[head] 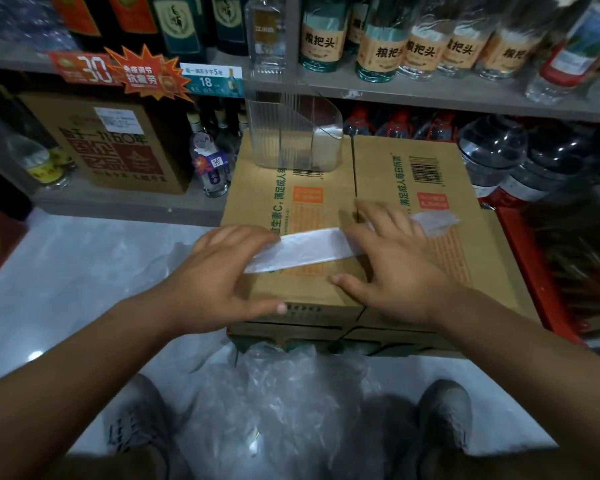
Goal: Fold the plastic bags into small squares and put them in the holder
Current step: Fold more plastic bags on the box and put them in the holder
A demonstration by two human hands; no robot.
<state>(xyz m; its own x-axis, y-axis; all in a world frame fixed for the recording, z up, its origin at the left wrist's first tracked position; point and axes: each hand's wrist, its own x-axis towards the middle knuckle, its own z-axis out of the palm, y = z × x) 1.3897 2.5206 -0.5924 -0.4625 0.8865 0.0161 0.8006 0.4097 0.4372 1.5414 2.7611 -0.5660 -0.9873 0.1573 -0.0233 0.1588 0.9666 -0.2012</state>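
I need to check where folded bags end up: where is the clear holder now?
Head view: the clear holder stands at the far edge of the cardboard box, left of its centre seam, just below the bottle shelf.

Running dim, glinting in small spots off the pale floor [66,271], bending toward the edges, blurring the bottles [426,46] up top
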